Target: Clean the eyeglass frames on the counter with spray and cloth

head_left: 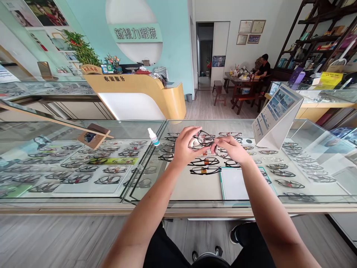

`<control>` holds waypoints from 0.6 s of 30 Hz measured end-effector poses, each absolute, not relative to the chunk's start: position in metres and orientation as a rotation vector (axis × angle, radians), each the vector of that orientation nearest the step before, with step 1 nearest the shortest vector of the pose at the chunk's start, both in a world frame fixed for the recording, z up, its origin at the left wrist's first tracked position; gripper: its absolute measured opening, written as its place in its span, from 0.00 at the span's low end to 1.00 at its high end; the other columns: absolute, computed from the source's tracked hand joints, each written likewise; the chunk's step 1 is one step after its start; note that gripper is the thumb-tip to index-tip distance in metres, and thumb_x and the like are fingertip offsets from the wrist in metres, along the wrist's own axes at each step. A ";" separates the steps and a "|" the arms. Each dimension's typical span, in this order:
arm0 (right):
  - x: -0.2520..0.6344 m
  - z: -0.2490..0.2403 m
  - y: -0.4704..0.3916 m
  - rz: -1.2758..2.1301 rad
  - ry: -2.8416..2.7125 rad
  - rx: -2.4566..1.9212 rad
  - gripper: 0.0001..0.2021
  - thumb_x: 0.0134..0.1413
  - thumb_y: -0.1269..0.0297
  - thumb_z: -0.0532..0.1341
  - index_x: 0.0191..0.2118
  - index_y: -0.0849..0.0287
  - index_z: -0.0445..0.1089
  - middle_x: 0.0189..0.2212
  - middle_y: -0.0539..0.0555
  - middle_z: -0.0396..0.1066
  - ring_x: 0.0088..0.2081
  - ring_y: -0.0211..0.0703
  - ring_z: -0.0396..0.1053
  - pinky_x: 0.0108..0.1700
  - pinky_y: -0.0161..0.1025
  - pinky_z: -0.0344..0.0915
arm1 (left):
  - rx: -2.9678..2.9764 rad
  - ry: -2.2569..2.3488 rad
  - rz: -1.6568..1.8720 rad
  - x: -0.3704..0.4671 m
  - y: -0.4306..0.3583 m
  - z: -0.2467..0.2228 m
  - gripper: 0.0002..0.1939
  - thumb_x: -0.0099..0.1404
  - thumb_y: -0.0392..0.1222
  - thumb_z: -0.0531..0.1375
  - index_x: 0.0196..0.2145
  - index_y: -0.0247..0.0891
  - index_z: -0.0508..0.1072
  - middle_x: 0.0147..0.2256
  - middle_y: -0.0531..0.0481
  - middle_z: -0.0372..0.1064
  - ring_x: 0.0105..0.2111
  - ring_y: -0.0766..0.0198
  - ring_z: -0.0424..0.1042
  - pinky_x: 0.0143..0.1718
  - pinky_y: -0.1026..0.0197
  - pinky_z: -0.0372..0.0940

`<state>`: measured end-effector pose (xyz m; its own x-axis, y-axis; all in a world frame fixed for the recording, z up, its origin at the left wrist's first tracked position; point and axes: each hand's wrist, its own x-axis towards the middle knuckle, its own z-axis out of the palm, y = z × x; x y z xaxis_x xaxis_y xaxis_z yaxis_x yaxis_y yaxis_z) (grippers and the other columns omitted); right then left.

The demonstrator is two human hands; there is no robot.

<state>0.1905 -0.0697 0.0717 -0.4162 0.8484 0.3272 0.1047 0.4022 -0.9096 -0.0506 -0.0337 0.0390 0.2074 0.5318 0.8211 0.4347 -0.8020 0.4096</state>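
Observation:
Above the glass counter, both hands are at a pair of dark-framed eyeglasses [205,137]. My left hand [184,146] grips one side of the frame, thumb below and fingers curved over the top. A small white patch shows near its palm; I cannot tell what it is. On the other side, my right hand [230,148] has its fingertips closed on the frame, partly hiding it. Under the glass lie rows of eyeglasses, among them a black pair [205,170] with an orange tag. A small white spray bottle [153,137] stands on the counter left of my hands.
A white pad with a teal border [236,184] lies near my right forearm. To the right stands a tent-shaped display card [275,117]; to the left, a tilted mirror on a wooden stand [94,136]. Far back, a person [263,68] sits at a table.

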 end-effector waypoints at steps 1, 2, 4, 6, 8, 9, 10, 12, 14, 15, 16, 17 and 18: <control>0.189 0.070 -0.070 1.051 -1.780 -0.834 0.29 0.73 0.36 0.62 0.30 0.54 0.83 0.29 0.54 0.81 0.37 0.50 0.75 0.48 0.47 0.69 | 2.357 0.945 1.684 -0.050 -0.034 0.039 0.39 0.63 0.67 0.78 0.63 0.42 0.81 0.60 0.35 0.79 0.59 0.44 0.80 0.60 0.46 0.76; 0.188 0.067 -0.070 0.995 -1.741 -0.842 0.29 0.72 0.36 0.63 0.30 0.54 0.83 0.29 0.54 0.81 0.37 0.51 0.76 0.48 0.48 0.69 | 2.335 0.947 1.698 -0.048 -0.035 0.038 0.39 0.63 0.67 0.77 0.63 0.42 0.80 0.60 0.35 0.79 0.59 0.44 0.80 0.58 0.47 0.76; 0.185 0.062 -0.071 0.782 -1.588 -0.858 0.27 0.71 0.37 0.63 0.31 0.53 0.82 0.31 0.55 0.81 0.39 0.52 0.76 0.50 0.49 0.70 | 2.283 0.974 1.743 -0.045 -0.036 0.037 0.39 0.63 0.68 0.77 0.63 0.42 0.80 0.60 0.35 0.78 0.57 0.45 0.80 0.55 0.48 0.77; 0.183 0.058 -0.073 0.450 -1.371 -0.855 0.23 0.72 0.40 0.62 0.35 0.52 0.81 0.35 0.56 0.80 0.42 0.54 0.75 0.53 0.51 0.70 | 2.239 1.023 1.824 -0.043 -0.036 0.040 0.39 0.63 0.69 0.76 0.61 0.42 0.79 0.58 0.35 0.78 0.55 0.46 0.80 0.53 0.49 0.77; 0.183 0.060 -0.075 0.154 -1.241 -0.819 0.18 0.73 0.44 0.60 0.41 0.51 0.80 0.39 0.56 0.78 0.45 0.55 0.74 0.55 0.53 0.70 | 2.229 1.048 1.940 -0.041 -0.035 0.050 0.39 0.64 0.69 0.76 0.61 0.41 0.78 0.57 0.36 0.78 0.52 0.48 0.79 0.50 0.50 0.76; 0.184 0.065 -0.077 0.052 -1.237 -0.795 0.16 0.73 0.46 0.60 0.44 0.51 0.79 0.41 0.56 0.77 0.46 0.55 0.73 0.56 0.54 0.70 | 2.235 1.048 2.005 -0.041 -0.034 0.058 0.38 0.65 0.69 0.75 0.61 0.42 0.77 0.56 0.37 0.78 0.51 0.50 0.79 0.49 0.50 0.76; 0.186 0.072 -0.079 -0.027 -1.266 -0.771 0.15 0.72 0.47 0.61 0.48 0.51 0.78 0.44 0.57 0.77 0.47 0.56 0.73 0.56 0.55 0.70 | 2.247 1.038 2.072 -0.042 -0.034 0.068 0.37 0.66 0.68 0.75 0.62 0.42 0.76 0.56 0.38 0.78 0.49 0.51 0.78 0.48 0.51 0.75; 0.187 0.091 -0.082 -0.147 -1.361 -0.741 0.18 0.70 0.48 0.64 0.56 0.51 0.76 0.51 0.59 0.76 0.50 0.56 0.74 0.55 0.56 0.71 | 2.275 1.002 2.203 -0.042 -0.033 0.093 0.37 0.67 0.65 0.75 0.64 0.43 0.74 0.57 0.39 0.76 0.47 0.54 0.77 0.47 0.52 0.74; 0.187 0.115 -0.086 -0.237 -1.416 -0.726 0.23 0.68 0.48 0.66 0.63 0.51 0.72 0.54 0.61 0.76 0.52 0.58 0.75 0.56 0.58 0.73 | 2.278 0.990 2.326 -0.041 -0.033 0.121 0.38 0.67 0.65 0.76 0.65 0.44 0.73 0.58 0.41 0.75 0.46 0.56 0.76 0.47 0.53 0.73; 0.185 0.127 -0.088 -0.287 -1.408 -0.713 0.25 0.69 0.47 0.67 0.65 0.51 0.71 0.56 0.62 0.76 0.53 0.59 0.75 0.56 0.59 0.74 | 2.261 1.002 2.389 -0.039 -0.034 0.134 0.39 0.67 0.66 0.75 0.66 0.44 0.73 0.58 0.41 0.74 0.45 0.57 0.75 0.46 0.54 0.73; 0.183 0.138 -0.089 -0.338 -1.388 -0.690 0.26 0.69 0.47 0.66 0.66 0.50 0.70 0.57 0.63 0.76 0.54 0.60 0.75 0.56 0.60 0.75 | 2.233 1.009 2.451 -0.037 -0.034 0.145 0.40 0.67 0.66 0.75 0.66 0.44 0.72 0.58 0.41 0.74 0.43 0.58 0.74 0.45 0.54 0.72; 0.181 0.148 -0.090 -0.367 -1.381 -0.677 0.27 0.69 0.47 0.66 0.68 0.50 0.69 0.59 0.64 0.75 0.56 0.61 0.75 0.56 0.61 0.75 | 2.198 1.012 2.508 -0.034 -0.035 0.155 0.40 0.67 0.67 0.75 0.67 0.44 0.71 0.58 0.42 0.74 0.42 0.59 0.73 0.44 0.54 0.72; 0.179 0.156 -0.090 -0.386 -1.378 -0.668 0.29 0.69 0.47 0.66 0.70 0.49 0.68 0.61 0.65 0.75 0.57 0.62 0.75 0.57 0.62 0.76 | 2.160 1.017 2.558 -0.030 -0.035 0.163 0.40 0.68 0.68 0.74 0.67 0.44 0.71 0.58 0.42 0.74 0.40 0.60 0.72 0.44 0.54 0.72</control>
